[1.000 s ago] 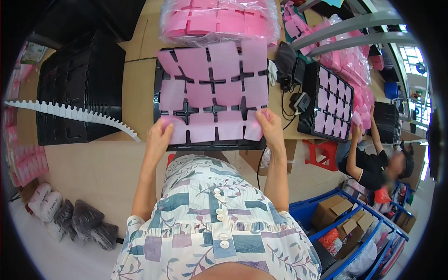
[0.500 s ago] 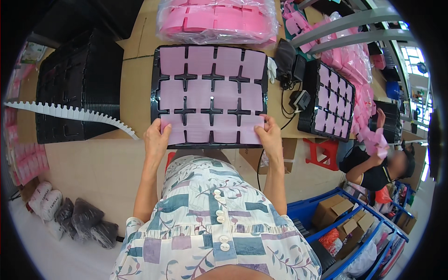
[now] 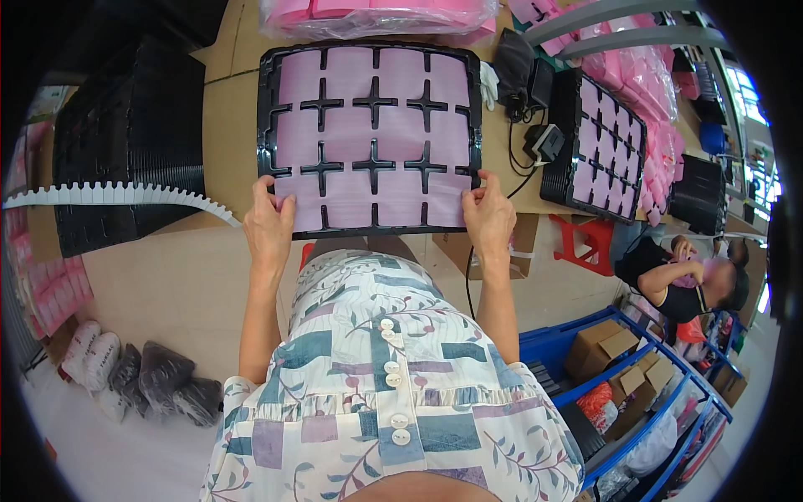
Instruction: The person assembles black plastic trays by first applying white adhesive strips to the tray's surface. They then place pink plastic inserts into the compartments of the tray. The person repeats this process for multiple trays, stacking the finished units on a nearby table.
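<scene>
A black plastic tray (image 3: 264, 109) lies on the brown table before me, its near edge at the table's front. Pink foam strips (image 3: 372, 125) fill it in rows, and black cross-shaped ribs stand up between them. At the near left corner my left hand (image 3: 269, 224) is closed on the tray's edge, thumb on top beside the foam. My right hand (image 3: 490, 219) grips the near right corner the same way, fingers at the outer side. The undersides of both grips are hidden.
Left stands a tall stack of black trays (image 3: 125, 142) with a white toothed strip (image 3: 117, 197) across it. A plastic-wrapped pink foam bundle (image 3: 376, 21) lies behind. Right are a power adapter (image 3: 545, 144), cables and another foam-filled tray stack (image 3: 598, 151). A co-worker (image 3: 677, 276) sits far right.
The near foam strip now sits lower between the ribs, and my hands have shifted outward to the tray's edges. The view has moved slightly. The co-worker's raised hands have come down.
</scene>
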Tool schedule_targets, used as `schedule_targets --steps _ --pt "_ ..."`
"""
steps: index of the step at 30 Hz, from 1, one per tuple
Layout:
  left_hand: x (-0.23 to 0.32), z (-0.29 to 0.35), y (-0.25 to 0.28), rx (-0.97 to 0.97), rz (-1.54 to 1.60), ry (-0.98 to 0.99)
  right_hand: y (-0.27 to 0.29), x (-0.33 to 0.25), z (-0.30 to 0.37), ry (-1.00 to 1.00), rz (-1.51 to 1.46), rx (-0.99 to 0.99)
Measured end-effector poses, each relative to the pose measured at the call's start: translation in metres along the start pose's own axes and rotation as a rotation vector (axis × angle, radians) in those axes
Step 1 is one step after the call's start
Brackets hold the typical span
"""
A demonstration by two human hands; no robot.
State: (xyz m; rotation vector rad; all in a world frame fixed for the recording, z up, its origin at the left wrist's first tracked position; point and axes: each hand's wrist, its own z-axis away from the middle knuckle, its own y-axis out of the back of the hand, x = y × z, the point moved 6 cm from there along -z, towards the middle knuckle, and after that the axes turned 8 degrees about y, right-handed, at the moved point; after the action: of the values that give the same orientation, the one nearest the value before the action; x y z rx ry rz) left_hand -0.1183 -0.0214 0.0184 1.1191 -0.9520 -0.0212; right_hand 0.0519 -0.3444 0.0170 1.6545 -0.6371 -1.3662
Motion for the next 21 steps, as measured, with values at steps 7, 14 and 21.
schedule_targets --steps 7,14,21 --pt "0.004 0.000 -0.002 0.015 -0.058 -0.007 -0.010 0.002 0.002 0.012 0.009 0.050" --pt "-0.005 0.000 -0.001 0.063 -0.075 -0.051 -0.018 -0.001 -0.001 0.059 -0.037 0.060" --pt "0.002 0.002 0.004 0.123 -0.054 -0.180 -0.019 -0.004 -0.001 0.052 -0.057 0.072"
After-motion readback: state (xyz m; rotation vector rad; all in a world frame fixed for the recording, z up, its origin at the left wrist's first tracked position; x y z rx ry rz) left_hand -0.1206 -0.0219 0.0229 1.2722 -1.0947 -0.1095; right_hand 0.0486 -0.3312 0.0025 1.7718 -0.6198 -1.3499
